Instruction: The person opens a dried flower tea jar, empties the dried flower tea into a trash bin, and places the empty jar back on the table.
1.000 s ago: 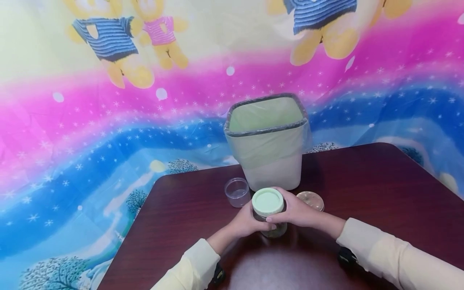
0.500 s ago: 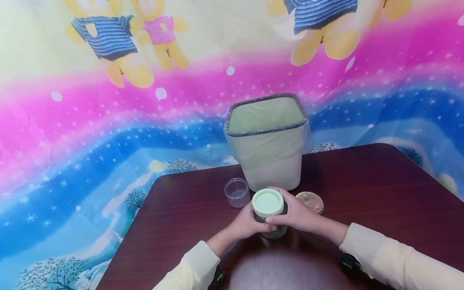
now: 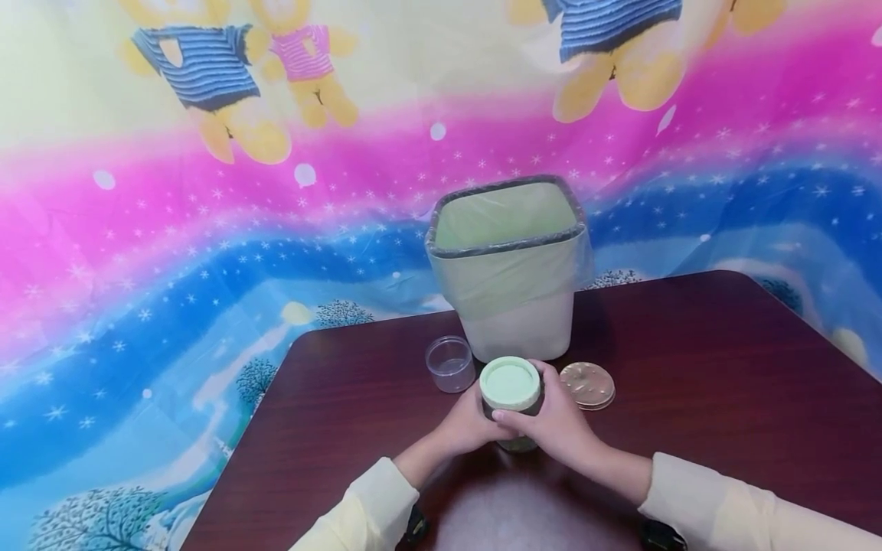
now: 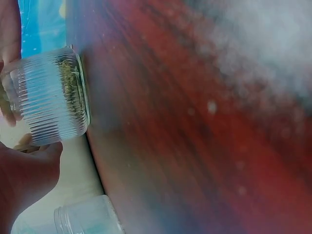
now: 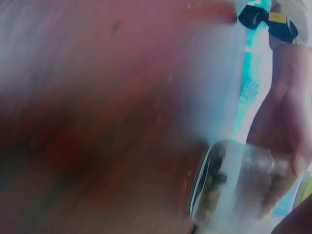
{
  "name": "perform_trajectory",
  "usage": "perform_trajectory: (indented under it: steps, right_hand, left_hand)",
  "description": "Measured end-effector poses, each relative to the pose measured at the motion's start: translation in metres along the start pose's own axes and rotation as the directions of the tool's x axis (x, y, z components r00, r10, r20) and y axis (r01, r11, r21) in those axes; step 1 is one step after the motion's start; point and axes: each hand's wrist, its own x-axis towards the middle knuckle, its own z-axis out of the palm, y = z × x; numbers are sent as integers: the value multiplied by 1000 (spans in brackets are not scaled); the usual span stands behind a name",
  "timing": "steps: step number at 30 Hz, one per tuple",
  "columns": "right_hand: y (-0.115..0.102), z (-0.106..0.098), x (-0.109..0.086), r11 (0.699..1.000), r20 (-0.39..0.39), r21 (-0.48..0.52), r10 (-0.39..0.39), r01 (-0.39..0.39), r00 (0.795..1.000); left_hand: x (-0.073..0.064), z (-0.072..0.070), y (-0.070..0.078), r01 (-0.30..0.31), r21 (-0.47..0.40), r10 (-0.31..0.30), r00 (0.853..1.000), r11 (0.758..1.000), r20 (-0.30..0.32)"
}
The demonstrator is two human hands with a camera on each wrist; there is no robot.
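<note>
A ribbed clear jar [image 4: 48, 97] stands upright on the table in front of the bin, topped by a pale green lid [image 3: 510, 384]. Greenish-brown dry bits lie in its bottom. My left hand [image 3: 467, 422] grips the jar from the left side. From the right, my right hand [image 3: 561, 421] wraps the jar just under the lid, its thumb across the front. In the left wrist view the base of the jar meets the tabletop. The right wrist view is blurred, with the jar between both hands. Fingers behind the jar are hidden in the head view.
A white bin [image 3: 520, 306] with a clear liner stands behind the jar. Left of the jar sits a small clear plastic tub [image 3: 451, 367]; to the right lies a round gold disc [image 3: 587, 385] with a bumpy top. The dark red table [image 3: 344, 428] meets a printed cloth backdrop [image 3: 276, 252].
My right hand has turned round the jar: its thumb has slid left, its fingers at the back have come right, and the forearm has swung down. The left hand has hardly moved.
</note>
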Motion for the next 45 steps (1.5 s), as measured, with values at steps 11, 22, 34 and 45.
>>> perform_trajectory:
  steps: [11, 22, 34, 45]
  right_hand:
    - [-3, 12, 0, 999, -65, 21, 34, -33, 997]
    - [9, -1, 9, 999, 56, 3, -50, 49, 997]
    - [22, -23, 28, 981, 276, 53, -194, 187, 941]
    - [28, -33, 40, 973, 429, 129, -228, 190, 874]
  left_hand:
    - [0, 2, -2, -15, 26, 15, 1000, 1000, -21]
    - [-4, 3, 19, 16, 4, -16, 999, 1000, -39]
    - [-3, 3, 14, 23, -16, -24, 999, 1000, -30]
    - [0, 3, 2, 25, 0, -25, 1000, 1000, -8]
